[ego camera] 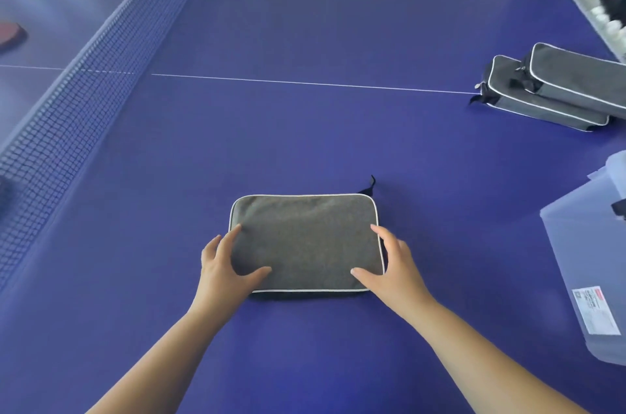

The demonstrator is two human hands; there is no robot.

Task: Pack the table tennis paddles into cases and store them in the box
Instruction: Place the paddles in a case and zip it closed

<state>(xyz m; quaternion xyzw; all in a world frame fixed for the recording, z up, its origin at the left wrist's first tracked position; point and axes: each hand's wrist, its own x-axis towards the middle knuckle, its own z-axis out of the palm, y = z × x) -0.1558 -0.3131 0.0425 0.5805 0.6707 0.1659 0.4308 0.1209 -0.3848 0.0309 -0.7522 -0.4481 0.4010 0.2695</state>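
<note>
Matt grey felt-like cloth case (306,240) on smooth blue table (305,129)

A flat grey fabric paddle case with white piping (306,240) lies closed. Two more grey piped cases (555,88), stacked askew, lie well beyond it to the right. A translucent plastic box (589,254) stands right of it. A red paddle (10,34) lies far left.

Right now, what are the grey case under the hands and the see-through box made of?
The grey case looks like soft woven fabric: matte, flecked, slightly wrinkled, with pale piping round its edge. The box at the right looks like frosted plastic: smooth, cloudy and translucent, with a paper label stuck on. Neither can be confirmed by look alone.
</note>
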